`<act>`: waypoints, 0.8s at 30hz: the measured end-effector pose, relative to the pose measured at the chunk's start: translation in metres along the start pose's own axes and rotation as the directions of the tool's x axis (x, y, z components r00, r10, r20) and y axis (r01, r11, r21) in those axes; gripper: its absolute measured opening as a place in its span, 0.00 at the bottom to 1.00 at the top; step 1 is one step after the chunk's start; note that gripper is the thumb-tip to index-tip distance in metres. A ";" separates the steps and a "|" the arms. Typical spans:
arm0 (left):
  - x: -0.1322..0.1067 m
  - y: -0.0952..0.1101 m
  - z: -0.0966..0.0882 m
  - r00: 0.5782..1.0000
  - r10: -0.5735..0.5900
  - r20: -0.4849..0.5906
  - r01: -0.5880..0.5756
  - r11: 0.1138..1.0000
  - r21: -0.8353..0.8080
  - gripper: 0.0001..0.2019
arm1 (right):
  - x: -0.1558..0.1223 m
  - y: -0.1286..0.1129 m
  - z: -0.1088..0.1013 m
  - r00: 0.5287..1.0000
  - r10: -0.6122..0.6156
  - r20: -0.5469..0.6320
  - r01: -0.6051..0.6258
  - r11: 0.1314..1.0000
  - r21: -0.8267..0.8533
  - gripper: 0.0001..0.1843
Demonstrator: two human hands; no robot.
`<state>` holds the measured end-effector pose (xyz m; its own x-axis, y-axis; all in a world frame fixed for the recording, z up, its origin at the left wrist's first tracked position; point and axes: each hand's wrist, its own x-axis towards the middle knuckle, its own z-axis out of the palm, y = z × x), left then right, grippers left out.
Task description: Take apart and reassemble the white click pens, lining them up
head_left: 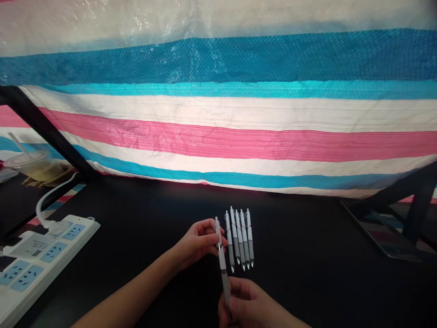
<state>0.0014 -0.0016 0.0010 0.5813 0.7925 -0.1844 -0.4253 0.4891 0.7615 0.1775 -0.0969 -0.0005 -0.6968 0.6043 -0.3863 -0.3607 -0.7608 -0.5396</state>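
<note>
A white and grey click pen (221, 258) is held up between my two hands above the black table. My left hand (201, 239) pinches its upper part near the clip, thumb and fingers closed around it. Lower down, my right hand (244, 300) grips the grey section, and its fingers hide the pen's tip. Just beyond the held pen lies a row of several similar white and grey pens (240, 239), side by side with their silver tips pointing toward me.
On the left is a white power strip (80, 248) with blue sockets, a plug and a cable (43, 205). Farther left stands a plastic cup (36, 164) with a straw. A flat dark device (375, 232) lies at right. Striped sheeting (218, 141) hangs behind the black table (307, 282).
</note>
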 end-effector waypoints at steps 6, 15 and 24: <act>-0.002 0.000 0.002 0.999 0.013 0.036 -0.014 1.000 0.016 0.13 | 0.006 0.006 -0.010 1.000 -0.018 0.025 0.020 0.994 -0.109 0.20; -0.001 -0.003 0.002 0.997 0.062 0.038 -0.059 0.996 -0.062 0.11 | -0.002 0.001 -0.003 0.999 0.024 -0.029 -0.025 0.998 -0.056 0.24; 0.000 -0.005 0.001 0.995 0.096 0.032 -0.093 0.992 -0.079 0.13 | 0.001 0.003 -0.006 0.998 -0.047 0.038 0.053 0.986 -0.156 0.23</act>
<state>0.0042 -0.0044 -0.0027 0.5593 0.8240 -0.0906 -0.5311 0.4402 0.7240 0.1789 -0.0971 -0.0070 -0.7020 0.6302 -0.3316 -0.2958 -0.6816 -0.6692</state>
